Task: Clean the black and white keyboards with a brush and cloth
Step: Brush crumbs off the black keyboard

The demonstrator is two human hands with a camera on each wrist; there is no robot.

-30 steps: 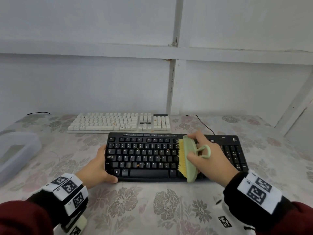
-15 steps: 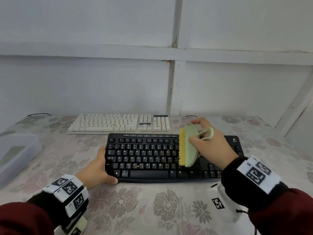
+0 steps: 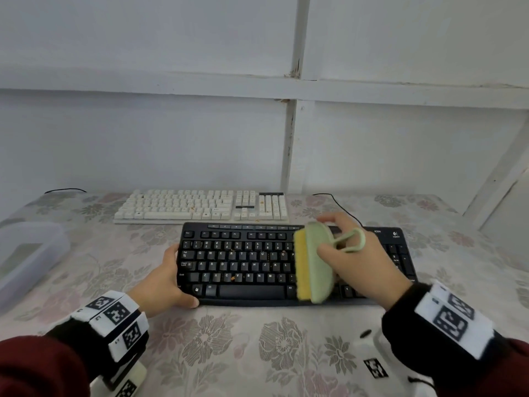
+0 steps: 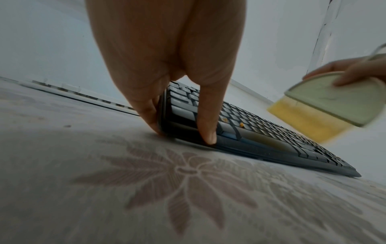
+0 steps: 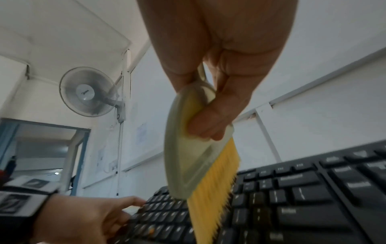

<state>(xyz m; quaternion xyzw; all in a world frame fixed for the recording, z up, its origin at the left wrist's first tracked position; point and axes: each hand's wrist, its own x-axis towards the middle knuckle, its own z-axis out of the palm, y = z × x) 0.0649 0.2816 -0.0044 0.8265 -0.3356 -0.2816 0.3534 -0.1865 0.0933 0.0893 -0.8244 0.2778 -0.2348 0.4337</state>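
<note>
The black keyboard [image 3: 243,265] lies in front of me on the flowered tablecloth, with orange crumbs [image 3: 233,278] among its keys. My left hand [image 3: 171,279] grips its left end, thumb on the front corner [image 4: 206,132] and fingers along the side edge. My right hand [image 3: 352,262] grips a pale green brush [image 3: 315,262] with yellow bristles [image 5: 215,198]. The brush stands across the keyboard's middle right, its bristles facing left onto the keys. The white keyboard [image 3: 186,207] sits just behind the black one, also with a few crumbs. No cloth is in view.
A translucent plastic box [image 3: 25,253] stands at the table's left edge. Black cables [image 3: 340,204] run off behind the keyboards to the white wall. The tablecloth [image 3: 257,353] stretches bare towards me. A wall fan [image 5: 87,92] hangs high in the right wrist view.
My right hand swept the brush to the keyboard's far edge and has drawn it back towards the near edge. The left hand and both keyboards have stayed put.
</note>
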